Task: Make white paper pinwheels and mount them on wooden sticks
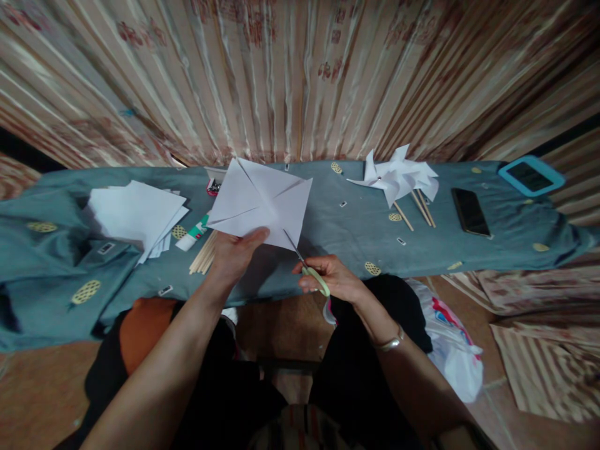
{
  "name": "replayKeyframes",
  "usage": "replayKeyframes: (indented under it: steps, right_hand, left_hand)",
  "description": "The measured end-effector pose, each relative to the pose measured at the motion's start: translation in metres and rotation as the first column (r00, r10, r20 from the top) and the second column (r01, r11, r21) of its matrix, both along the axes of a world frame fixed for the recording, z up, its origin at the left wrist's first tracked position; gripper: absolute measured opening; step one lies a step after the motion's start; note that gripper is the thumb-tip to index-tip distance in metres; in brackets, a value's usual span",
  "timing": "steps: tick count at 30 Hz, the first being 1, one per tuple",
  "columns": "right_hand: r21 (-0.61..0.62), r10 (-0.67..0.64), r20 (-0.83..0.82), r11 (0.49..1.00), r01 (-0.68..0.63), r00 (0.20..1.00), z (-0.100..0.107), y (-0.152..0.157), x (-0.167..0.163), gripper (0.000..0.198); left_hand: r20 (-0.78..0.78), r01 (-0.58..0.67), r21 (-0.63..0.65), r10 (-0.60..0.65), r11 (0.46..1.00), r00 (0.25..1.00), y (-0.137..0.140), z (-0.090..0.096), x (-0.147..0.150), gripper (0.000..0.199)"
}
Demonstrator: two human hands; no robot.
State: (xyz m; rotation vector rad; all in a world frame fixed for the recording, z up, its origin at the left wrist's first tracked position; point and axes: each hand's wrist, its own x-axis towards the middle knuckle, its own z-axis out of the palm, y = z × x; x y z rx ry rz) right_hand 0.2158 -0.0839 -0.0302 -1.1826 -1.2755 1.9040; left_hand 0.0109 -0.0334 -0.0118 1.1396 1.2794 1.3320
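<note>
A white sheet (262,200) is held up over the near edge of the bench (347,240), tilted so one corner points toward the person. Slits run in from its far, left and right corners toward the middle without meeting. The left hand (237,253) grips its near left edge, thumb on top and fingers beneath. The right hand (335,278) is closed around the pale green handles of the scissors (316,281), whose blades are at the sheet's near corner and point toward its middle. A silvery bracelet (392,340) circles the right wrist.

Just beside the left hand lie pale sticks (201,257) in a bundle and a green and white tube (194,233). Past them, partly hidden by the sheet, is a small box (214,187) with shiny bits in it. Farther left, loose paper (135,215) lies in an uneven pile.

To the right, white pinwheels (398,175) overlap near the far edge, three sticks showing; their exact number is unclear. Beyond them are a dark phone (470,211) and a blue-framed tablet (532,175). A striped curtain (300,75) hangs behind the bench, and a white bag (452,344) rests beside the person's right leg.
</note>
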Motion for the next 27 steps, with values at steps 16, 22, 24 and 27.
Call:
replayKeyframes:
  steps: [16, 22, 24, 27]
  right_hand:
    - [-0.014, -0.051, -0.015, 0.999, 0.05, 0.999, 0.0035, -0.0005, -0.0016, 0.048]
    - [-0.011, -0.061, -0.001, 0.998, 0.06, 0.998, 0.0051, -0.0009, -0.0023, 0.05]
    - [-0.025, -0.065, -0.001, 0.998, 0.065, 0.998, 0.005, -0.001, -0.0028, 0.052]
    - [-0.009, -0.049, 0.001, 0.999, 0.049, 0.999, 0.0042, -0.0008, -0.003, 0.054]
  left_hand:
    - [-0.007, -0.004, -0.022, 0.004, 1.0, 1.0, 0.0, 0.0005, -0.0003, 0.043]
    - [-0.03, 0.001, -0.004, -0.001, 1.0, 1.0, 0.0012, -0.0028, -0.0024, 0.042]
    - [-0.023, 0.001, -0.001, -0.001, 1.0, 1.0, 0.0005, -0.0011, -0.0016, 0.046]
    - [-0.009, 0.012, -0.019, -0.012, 1.0, 1.0, -0.0018, 0.0013, 0.0016, 0.052]
